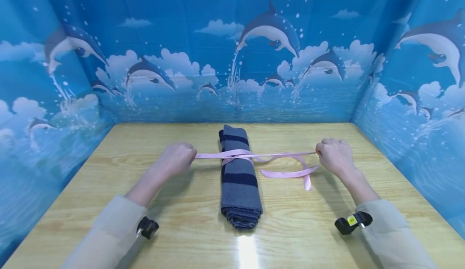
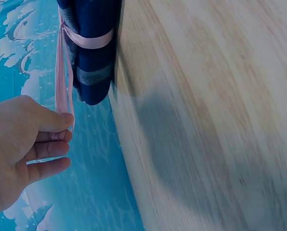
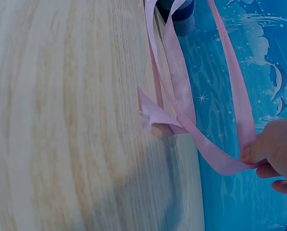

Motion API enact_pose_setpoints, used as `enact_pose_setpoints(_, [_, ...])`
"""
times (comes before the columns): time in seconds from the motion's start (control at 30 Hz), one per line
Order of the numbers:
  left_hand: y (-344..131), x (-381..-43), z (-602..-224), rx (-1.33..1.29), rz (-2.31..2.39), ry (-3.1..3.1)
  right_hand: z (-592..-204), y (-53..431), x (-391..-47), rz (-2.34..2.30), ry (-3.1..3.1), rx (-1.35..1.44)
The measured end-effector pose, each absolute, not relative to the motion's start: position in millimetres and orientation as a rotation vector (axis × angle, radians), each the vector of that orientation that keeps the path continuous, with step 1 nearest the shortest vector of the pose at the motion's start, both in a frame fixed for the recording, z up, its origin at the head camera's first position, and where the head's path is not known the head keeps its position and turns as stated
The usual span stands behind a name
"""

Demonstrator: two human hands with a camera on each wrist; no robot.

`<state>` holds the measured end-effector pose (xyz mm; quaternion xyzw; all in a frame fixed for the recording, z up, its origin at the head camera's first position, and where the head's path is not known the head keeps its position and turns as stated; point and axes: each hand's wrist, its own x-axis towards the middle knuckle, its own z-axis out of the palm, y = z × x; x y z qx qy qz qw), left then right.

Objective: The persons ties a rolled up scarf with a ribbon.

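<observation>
A rolled grey cloth with dark navy stripes (image 1: pixel 239 194) lies lengthwise on the table, its layered end toward me. Around its middle runs a pink ribbon (image 1: pixel 237 153), crossed on top. My left hand (image 1: pixel 176 158) pinches the ribbon between thumb and fingers to the left of the roll; the left wrist view shows the ribbon (image 2: pixel 61 91) stretched from there to the cloth. On the other side my right hand (image 1: pixel 335 155) pinches another part of the ribbon (image 3: pixel 240 101), pulled straight. Loose ribbon tails hang and lie between the roll and my right hand.
The wooden table (image 1: pixel 174 228) stretches under both arms. Blue curtains with dolphins and clouds (image 1: pixel 181 51) enclose its back and both sides. A black wrist camera (image 1: pixel 148 227) is strapped at the left sleeve, and another camera (image 1: pixel 352 222) at the right.
</observation>
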<state>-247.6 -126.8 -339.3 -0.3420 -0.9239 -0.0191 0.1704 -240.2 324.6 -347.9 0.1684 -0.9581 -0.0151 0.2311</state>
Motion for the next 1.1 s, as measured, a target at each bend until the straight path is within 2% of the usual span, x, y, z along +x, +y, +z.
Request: enact_pose_setpoints(1.1, [-139,-250,-335,-0.852,0.058,-2.81,-341,323,-241,-0.003,-2.697,0.451])
